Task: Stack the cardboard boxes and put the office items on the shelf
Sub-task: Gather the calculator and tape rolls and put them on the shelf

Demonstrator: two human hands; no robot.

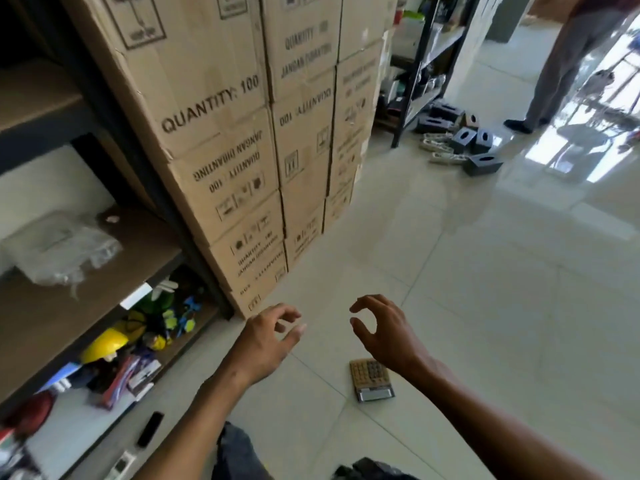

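Note:
A tall stack of brown cardboard boxes [221,140] printed "QUANTITY: 100" stands on the tiled floor beside a dark shelf [86,282]. My left hand [270,336] hovers near the foot of the stack, its fingers loosely curled and holding nothing. My right hand [384,332] hangs level with it, also loosely curled and holding nothing. A calculator [371,380] lies on the floor just below my right hand, partly hidden by the wrist.
The shelf carries a plastic-wrapped bundle [59,249], a yellow helmet [104,344] and mixed small items. A black remote [150,428] lies at the shelf's foot. Grey tissue boxes [483,163] and power strips lie by a far rack [415,74]. A person [561,64] stands at the back right.

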